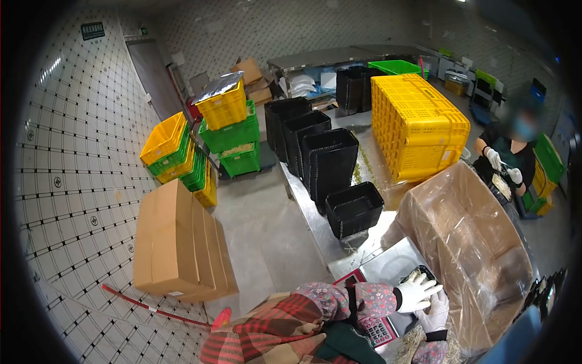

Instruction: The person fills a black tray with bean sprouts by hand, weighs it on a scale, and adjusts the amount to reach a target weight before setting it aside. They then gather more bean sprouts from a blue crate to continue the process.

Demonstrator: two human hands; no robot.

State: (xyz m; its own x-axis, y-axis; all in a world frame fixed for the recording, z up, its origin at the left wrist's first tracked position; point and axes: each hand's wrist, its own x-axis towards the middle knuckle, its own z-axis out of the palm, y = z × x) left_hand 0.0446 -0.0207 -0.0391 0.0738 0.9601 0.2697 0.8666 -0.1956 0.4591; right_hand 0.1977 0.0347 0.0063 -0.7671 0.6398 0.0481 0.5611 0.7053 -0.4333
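My left hand (pixel 417 292), in a white glove with a floral sleeve, lies over the metal plate of a weighing scale (pixel 394 261). Its fingers are stretched out and spread, close against a small black tray (pixel 418 272) that it partly covers. My right hand (pixel 434 313), also gloved in white, is just below and beside it, overlapping it. Most of the right fingers are hidden, so whatever they may hold does not show. The scale's red-edged keypad (pixel 377 330) is under my left forearm. Pale thin strands (pixel 413 347) are heaped by my right wrist.
A large plastic-lined cardboard box (pixel 464 224) stands right of the scale. Black baskets (pixel 354 209) and a yellow crate (pixel 418 127) are on the metal table. Cartons (pixel 182 242) and stacked crates (pixel 230 133) are on the left. A co-worker (pixel 512 151) handles a black tray at the right.
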